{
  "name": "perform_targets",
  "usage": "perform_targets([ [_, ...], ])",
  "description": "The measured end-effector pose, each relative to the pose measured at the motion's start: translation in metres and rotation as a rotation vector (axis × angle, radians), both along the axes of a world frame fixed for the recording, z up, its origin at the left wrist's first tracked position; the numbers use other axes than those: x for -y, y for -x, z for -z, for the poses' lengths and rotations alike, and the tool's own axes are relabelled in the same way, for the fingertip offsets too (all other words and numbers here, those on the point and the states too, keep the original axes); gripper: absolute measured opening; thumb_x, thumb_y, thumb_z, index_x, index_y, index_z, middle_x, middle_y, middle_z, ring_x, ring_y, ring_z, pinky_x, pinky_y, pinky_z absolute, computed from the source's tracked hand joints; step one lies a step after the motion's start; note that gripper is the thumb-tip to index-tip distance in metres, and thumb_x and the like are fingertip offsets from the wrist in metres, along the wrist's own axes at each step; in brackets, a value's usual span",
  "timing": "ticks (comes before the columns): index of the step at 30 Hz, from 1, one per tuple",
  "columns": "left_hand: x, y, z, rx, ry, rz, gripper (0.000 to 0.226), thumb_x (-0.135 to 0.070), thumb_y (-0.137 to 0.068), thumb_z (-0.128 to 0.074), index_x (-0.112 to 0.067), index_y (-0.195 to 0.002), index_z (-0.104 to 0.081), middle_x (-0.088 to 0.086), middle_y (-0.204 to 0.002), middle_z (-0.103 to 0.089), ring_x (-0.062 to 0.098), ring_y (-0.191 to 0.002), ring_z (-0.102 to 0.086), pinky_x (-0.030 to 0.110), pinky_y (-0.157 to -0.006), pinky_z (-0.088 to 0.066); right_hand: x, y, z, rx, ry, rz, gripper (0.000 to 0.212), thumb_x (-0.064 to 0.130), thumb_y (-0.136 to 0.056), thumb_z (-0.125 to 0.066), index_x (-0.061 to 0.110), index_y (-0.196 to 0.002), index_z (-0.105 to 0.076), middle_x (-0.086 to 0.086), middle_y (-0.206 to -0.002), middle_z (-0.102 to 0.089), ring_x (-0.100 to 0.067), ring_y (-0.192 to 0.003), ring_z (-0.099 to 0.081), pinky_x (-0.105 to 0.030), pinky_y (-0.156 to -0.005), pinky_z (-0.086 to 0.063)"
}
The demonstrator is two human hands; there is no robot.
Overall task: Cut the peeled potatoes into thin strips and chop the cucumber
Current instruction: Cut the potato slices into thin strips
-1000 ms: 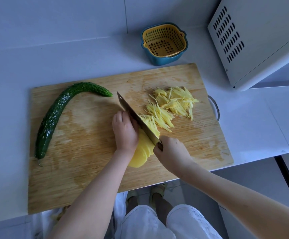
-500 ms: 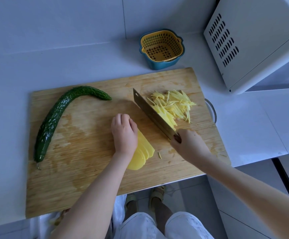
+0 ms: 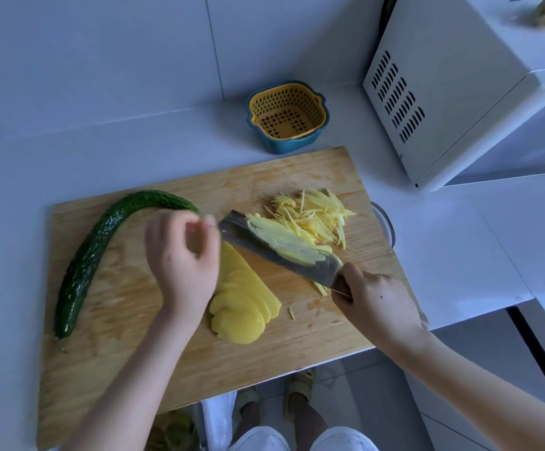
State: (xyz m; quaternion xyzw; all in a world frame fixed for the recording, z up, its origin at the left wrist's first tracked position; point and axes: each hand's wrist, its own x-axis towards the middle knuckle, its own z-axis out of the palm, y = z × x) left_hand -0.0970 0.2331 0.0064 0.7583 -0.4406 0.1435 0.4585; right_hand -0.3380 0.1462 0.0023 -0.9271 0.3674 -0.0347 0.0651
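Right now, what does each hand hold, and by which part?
The right hand grips the knife by its handle, cut potato lying on the blade. The left hand is blurred; nothing shows in it.

On my feed I see a white wall of large tiles with one thin vertical joint. It meets a white countertop. A white appliance with rows of vent slots in its side stands at the counter's back right. Near it, close to the wall, a yellow strainer sits nested in a blue bowl. Below the counter edge I make out pale floor tiles. The light is cool and even.
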Motion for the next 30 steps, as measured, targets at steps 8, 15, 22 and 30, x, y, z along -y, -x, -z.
perform_targets([
  [8, 0.062, 0.019, -0.015, 0.126, -0.923, 0.618, 0.051, -0.074, -0.068, -0.055, -0.023, -0.069, -0.048, -0.011, -0.067, -0.052, 0.008, -0.061, -0.046, 0.026, -0.049, -0.030, 0.021, 0.001, 0.002, 0.060, 0.107, -0.125, 0.042, 0.012, -0.058, -0.080, 0.011, -0.075, -0.041, -0.001, -0.043, -0.046, -0.021, -0.029, -0.039, -0.022, -0.032, -0.026],
  [15, 0.079, 0.021, 0.012, 0.206, -0.844, 0.593, 0.053, -0.072, -0.078, -0.039, -0.020, -0.069, -0.042, -0.009, -0.067, -0.044, 0.009, -0.056, -0.040, 0.026, -0.045, -0.025, 0.035, 0.002, -0.001, 0.044, 0.196, -0.172, 0.053, 0.009, -0.055, -0.082, 0.009, -0.083, -0.038, 0.000, -0.040, -0.042, -0.019, -0.026, -0.036, -0.021, -0.030, -0.030],
  [22, 0.106, 0.010, 0.033, 0.204, -0.884, 0.557, 0.050, -0.065, -0.085, -0.044, -0.017, -0.071, -0.042, -0.003, -0.075, -0.049, 0.018, -0.067, -0.050, 0.032, -0.054, -0.036, 0.045, 0.015, -0.005, 0.010, 0.198, -0.203, 0.035, 0.009, -0.055, -0.083, 0.006, -0.065, -0.050, 0.000, -0.039, -0.042, -0.017, -0.029, -0.027, -0.021, -0.032, -0.028],
  [30, 0.125, -0.020, 0.044, 0.100, -0.903, 0.430, 0.048, -0.061, -0.086, -0.046, -0.016, -0.069, -0.046, -0.003, -0.063, -0.047, 0.019, -0.061, -0.049, 0.029, -0.051, -0.032, 0.051, 0.033, -0.018, 0.024, 0.220, -0.262, 0.033, 0.007, -0.052, -0.082, 0.007, -0.062, -0.051, 0.000, -0.040, -0.041, -0.015, -0.037, -0.018, -0.019, -0.037, -0.021],
])
